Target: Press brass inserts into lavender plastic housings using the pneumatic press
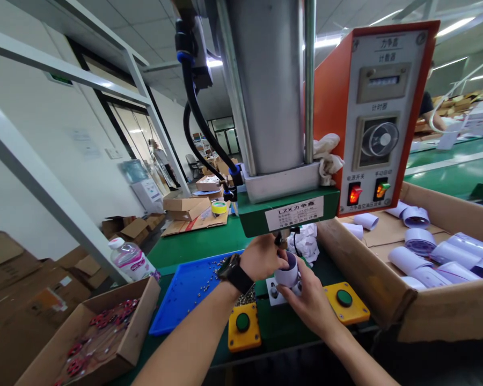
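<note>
My right hand (312,294) is wrapped round a short white plastic tube (286,272), thumb in front and fingers on its far right side. The tube stands upright over a small metal fixture block (274,292) under the press head. My left hand (262,256), with a dark watch (235,272) on its wrist, reaches over the tube from the left. Its fingers are curled together at the tube's open top, and whatever they pinch is hidden. Just above them is the press's ram tip (282,238).
Yellow boxes with green buttons (242,323) (344,298) flank the fixture. At left lie a blue tray (181,300) of small metal parts and a carton (145,316) with red-and-black pieces. A large carton (370,284) of white tubes stands right, below an orange control box (332,102).
</note>
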A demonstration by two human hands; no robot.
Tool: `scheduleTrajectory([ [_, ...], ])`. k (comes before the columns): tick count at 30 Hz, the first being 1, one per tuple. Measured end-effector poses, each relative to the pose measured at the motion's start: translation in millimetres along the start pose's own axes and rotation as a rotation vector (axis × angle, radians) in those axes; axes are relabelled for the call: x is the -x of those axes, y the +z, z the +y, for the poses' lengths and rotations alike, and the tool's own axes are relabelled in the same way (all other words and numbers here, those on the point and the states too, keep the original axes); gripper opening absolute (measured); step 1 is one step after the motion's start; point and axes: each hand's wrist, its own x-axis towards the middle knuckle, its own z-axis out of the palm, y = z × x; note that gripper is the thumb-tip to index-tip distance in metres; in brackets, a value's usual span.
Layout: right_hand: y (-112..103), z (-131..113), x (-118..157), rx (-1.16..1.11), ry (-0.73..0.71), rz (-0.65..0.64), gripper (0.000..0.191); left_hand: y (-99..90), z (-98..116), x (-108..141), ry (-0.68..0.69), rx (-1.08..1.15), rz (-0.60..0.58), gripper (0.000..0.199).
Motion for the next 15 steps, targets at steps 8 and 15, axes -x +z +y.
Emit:
scheduleTrajectory([
  [8, -4, 10, 4, 0.314, -0.145, 0.046, 0.059, -0.7, 5, 12, -0.022, 0.018, 0.110, 0.012],
  [15, -48, 60, 73, 0.734, -0.292, 0.269, 0.024, 70.5, -41, 127, -0.168, -0.157, 0.425, 0.038],
])
